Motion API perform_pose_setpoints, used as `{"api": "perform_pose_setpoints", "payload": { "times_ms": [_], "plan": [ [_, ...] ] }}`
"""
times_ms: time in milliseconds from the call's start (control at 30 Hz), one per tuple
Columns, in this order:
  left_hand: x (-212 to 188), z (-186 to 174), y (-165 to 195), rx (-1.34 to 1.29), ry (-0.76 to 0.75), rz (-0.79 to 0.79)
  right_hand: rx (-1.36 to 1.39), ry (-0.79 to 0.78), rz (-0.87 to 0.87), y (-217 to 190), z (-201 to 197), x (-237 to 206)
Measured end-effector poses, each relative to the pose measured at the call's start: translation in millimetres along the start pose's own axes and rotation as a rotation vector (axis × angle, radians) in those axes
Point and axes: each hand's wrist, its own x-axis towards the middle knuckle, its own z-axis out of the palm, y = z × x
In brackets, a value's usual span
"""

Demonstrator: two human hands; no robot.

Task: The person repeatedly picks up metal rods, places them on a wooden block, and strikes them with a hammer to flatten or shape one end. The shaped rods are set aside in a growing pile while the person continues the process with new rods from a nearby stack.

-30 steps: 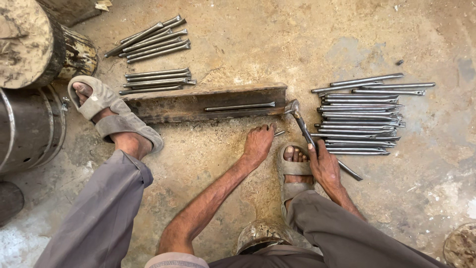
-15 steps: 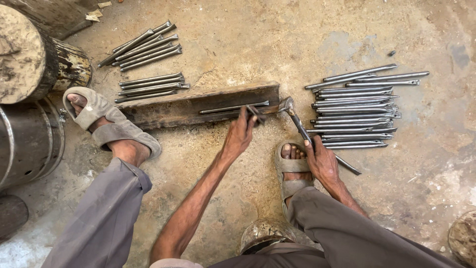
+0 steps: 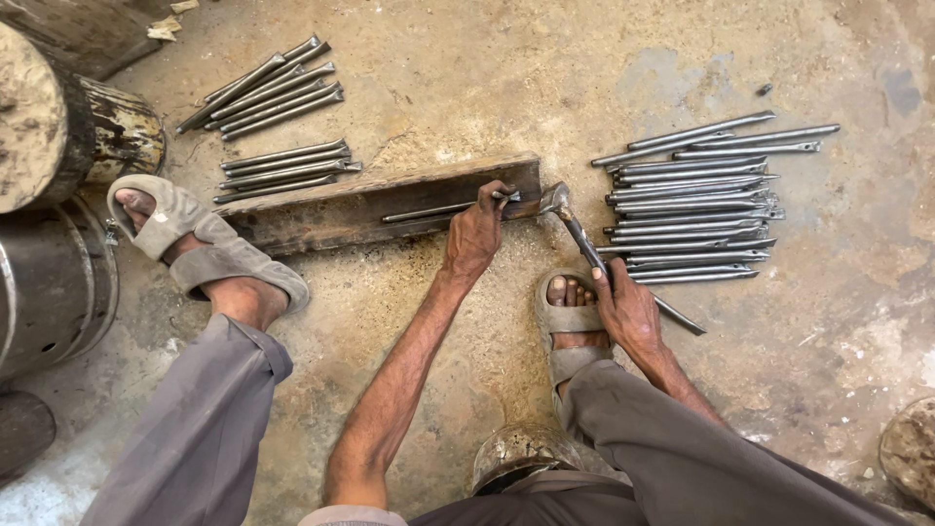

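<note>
A rusty steel beam lies on the dirt floor with one thin metal rod resting along it. My left hand grips the right end of that rod on the beam. My right hand holds the handle of a hammer, whose head rests on the ground just right of the beam's end. A pile of several grey rods lies to the right of the hammer. My right foot in a sandal sits beside my right hand.
Two more bundles of rods lie beyond the beam. My left foot in a sandal rests by the beam's left end. A wooden log stump and a metal drum stand at the left.
My left hand has moved up from the ground onto the beam and taken hold of the rod's right end. The hammer stays in my right hand.
</note>
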Motion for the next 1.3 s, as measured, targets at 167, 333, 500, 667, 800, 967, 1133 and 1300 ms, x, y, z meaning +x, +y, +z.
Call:
{"api": "perform_pose_setpoints", "payload": {
  "times_ms": [167,333,500,667,800,967,1133,1300],
  "plan": [
    [5.6,-8.3,7.2,-0.003,-0.04,-0.045,-0.009,-0.026,0.028,4.5,1.4,0.7],
    [6.1,-10.8,10.2,0.04,-0.015,0.017,-0.003,-0.001,-0.012,3.7,0.0,-0.2],
    [3.9,-9.4,3.7,0.079,0.032,0.157,0.012,-0.006,-0.009,1.1,-1.8,-1.4],
    [3.1,-7.2,-1.4,0.122,0.043,0.255,0.025,-0.058,0.062,0.8,-2.4,-1.5],
    [2.5,-7.2,-0.6,0.107,-0.026,0.18,0.003,-0.04,0.035,1.8,-1.8,-1.6],
    [6.7,-9.7,0.9,0.067,-0.028,0.131,0.011,-0.021,0.03,2.7,-0.5,-1.6],
    [11.9,-14.0,5.3,0.04,-0.096,-0.029,-0.006,-0.031,0.038,3.1,-0.2,-1.3],
    [12.8,-18.8,11.3,0.021,-0.098,-0.039,0.0,0.015,-0.036,4.0,0.6,-1.2]
  ]
}}
